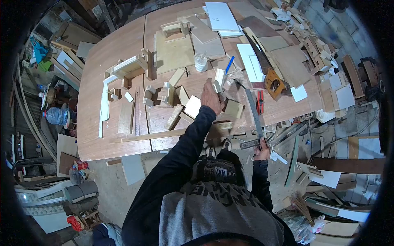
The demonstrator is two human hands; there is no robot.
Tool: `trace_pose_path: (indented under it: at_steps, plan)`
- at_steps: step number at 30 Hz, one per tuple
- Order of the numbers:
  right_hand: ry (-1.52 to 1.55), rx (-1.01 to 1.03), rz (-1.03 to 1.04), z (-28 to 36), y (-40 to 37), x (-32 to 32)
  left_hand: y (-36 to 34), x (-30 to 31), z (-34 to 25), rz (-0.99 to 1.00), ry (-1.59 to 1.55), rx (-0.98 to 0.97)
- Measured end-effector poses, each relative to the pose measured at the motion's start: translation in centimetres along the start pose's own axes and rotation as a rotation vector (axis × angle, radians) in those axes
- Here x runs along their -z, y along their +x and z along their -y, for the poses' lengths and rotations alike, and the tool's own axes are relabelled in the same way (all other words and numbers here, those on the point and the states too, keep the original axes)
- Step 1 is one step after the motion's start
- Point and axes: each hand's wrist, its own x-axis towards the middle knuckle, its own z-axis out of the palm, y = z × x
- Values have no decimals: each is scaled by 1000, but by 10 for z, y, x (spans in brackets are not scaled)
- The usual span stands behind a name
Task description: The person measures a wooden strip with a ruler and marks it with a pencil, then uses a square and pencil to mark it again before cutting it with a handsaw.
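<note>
My left hand is at the front of the wooden table, its fingers closed along a pale wooden block. Beside it, a blue marker leans near the block's upper end. My right hand, lower and past the table's front edge, grips a metal square near its corner; the long blade points up over the tabletop. Several wooden offcuts and a brown-faced piece lie around my left hand. A red utility knife rests just right of the blade.
Small wooden box frames stand on the table's left side. A clear plastic jar is at the middle, near a board. At the right lie a handsaw and white panels. Scrap wood covers the floor at right.
</note>
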Motion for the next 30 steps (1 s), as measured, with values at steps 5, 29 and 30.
trace_pose_path:
  at_steps: [5, 29, 30]
  plan:
    - [14, -9, -15, -7, -9, -9, -48, 63, 20, 13, -50, 195]
    - [-43, 44, -16, -23, -20, -16, -126, 130, 128, -107, 496, 495]
    - [-33, 30, -57, -25, -18, -13, -123, 121, 119, -64, 499, 294]
